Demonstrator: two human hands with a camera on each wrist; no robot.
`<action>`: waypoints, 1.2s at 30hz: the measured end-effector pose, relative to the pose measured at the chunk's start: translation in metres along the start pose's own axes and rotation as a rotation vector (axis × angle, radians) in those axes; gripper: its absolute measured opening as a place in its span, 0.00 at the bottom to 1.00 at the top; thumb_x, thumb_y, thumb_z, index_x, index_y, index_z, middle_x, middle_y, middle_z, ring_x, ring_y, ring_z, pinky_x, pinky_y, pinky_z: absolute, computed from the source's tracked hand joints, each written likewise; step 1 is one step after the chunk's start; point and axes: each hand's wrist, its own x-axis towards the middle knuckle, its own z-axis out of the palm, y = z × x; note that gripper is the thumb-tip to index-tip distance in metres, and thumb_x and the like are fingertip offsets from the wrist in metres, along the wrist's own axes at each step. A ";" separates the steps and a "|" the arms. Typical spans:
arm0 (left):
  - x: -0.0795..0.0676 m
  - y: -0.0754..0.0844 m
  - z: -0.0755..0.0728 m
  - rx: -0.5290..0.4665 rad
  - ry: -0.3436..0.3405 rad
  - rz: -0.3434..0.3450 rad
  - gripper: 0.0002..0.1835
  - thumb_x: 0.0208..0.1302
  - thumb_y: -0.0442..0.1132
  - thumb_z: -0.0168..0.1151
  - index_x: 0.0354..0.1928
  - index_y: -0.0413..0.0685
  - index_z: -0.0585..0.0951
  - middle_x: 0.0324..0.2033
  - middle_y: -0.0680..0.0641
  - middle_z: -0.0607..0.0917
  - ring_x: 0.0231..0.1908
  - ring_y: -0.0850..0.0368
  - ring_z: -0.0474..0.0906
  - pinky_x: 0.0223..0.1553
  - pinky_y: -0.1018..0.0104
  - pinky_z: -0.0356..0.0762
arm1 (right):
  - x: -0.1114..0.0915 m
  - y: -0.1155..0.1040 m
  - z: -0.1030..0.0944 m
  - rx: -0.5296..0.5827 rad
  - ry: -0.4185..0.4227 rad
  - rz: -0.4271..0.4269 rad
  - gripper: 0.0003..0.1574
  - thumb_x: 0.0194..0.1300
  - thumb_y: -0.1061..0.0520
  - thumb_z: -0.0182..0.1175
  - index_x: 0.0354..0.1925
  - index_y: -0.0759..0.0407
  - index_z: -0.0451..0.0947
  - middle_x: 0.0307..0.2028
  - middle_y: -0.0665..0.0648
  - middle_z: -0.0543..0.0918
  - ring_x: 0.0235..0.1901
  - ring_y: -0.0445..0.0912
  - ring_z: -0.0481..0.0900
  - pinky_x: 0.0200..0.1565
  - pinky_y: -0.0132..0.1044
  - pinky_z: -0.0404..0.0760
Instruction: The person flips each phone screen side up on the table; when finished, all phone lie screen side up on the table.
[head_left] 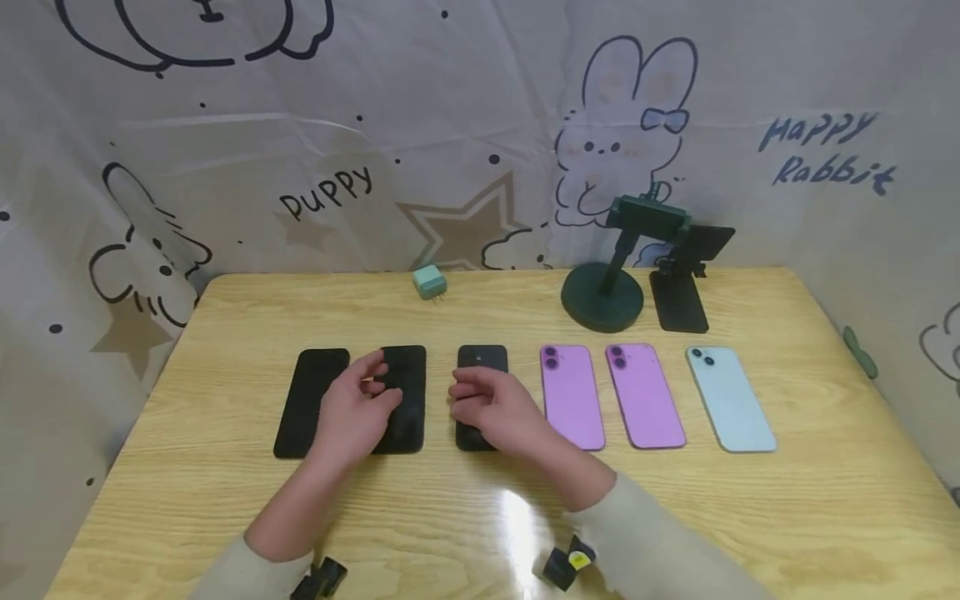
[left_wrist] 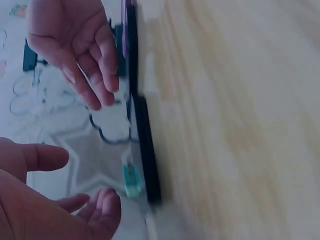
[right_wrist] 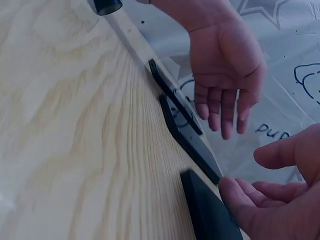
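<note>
While left hand (head_left: 352,418) and right hand (head_left: 502,410) hover, fingers (head_left: 366,363) loosely bent, holding nothing, we judge dark phones (head_left: 411,423), flat on counter (head_left: 420,517) left of pink phones (head_left: 574,407), stiff, light, slick, fragile; we'd best pinch long edges.

From where I'm standing, two dark phones (head_left: 306,400) on the left are showing smooth, glassy fronts, while the pink phones (head_left: 647,396) and the pale blue phone (head_left: 732,400) on the right are wearing smooth, satin-looking backs. The tabletop (head_left: 420,517) is showing wood grain under a smooth finish, throwing back a glossy white glare on the near side. At the far side, a creased cloth backdrop (head_left: 465,92) is hanging behind a matt green stand (head_left: 603,293) and a mint charger (head_left: 430,282), both looking like plastic.
</note>
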 end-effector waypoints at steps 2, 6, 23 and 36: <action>0.001 0.005 0.010 -0.007 -0.011 0.031 0.31 0.67 0.32 0.60 0.71 0.37 0.67 0.60 0.39 0.76 0.53 0.47 0.73 0.52 0.52 0.73 | -0.004 0.001 -0.008 -0.003 0.028 -0.003 0.29 0.68 0.65 0.61 0.66 0.66 0.71 0.53 0.61 0.81 0.49 0.50 0.81 0.51 0.42 0.80; 0.005 0.011 0.030 -0.031 -0.078 0.051 0.27 0.66 0.32 0.62 0.67 0.35 0.72 0.55 0.38 0.79 0.49 0.48 0.78 0.46 0.57 0.77 | -0.011 0.005 -0.022 -0.051 0.107 0.008 0.26 0.67 0.66 0.63 0.62 0.64 0.75 0.53 0.60 0.81 0.49 0.50 0.80 0.51 0.43 0.80; 0.017 0.018 0.066 0.044 -0.154 -0.066 0.33 0.62 0.37 0.65 0.69 0.37 0.70 0.58 0.38 0.77 0.52 0.45 0.76 0.56 0.49 0.72 | -0.019 0.013 -0.041 -0.043 0.220 0.117 0.37 0.58 0.67 0.63 0.67 0.65 0.69 0.62 0.62 0.75 0.56 0.55 0.77 0.51 0.46 0.79; 0.015 0.014 0.066 -0.267 -0.139 -0.154 0.38 0.63 0.28 0.63 0.74 0.38 0.60 0.56 0.37 0.73 0.47 0.46 0.77 0.40 0.56 0.82 | -0.015 0.004 -0.038 0.099 0.200 0.166 0.41 0.57 0.71 0.58 0.70 0.69 0.63 0.66 0.68 0.69 0.56 0.58 0.74 0.50 0.43 0.80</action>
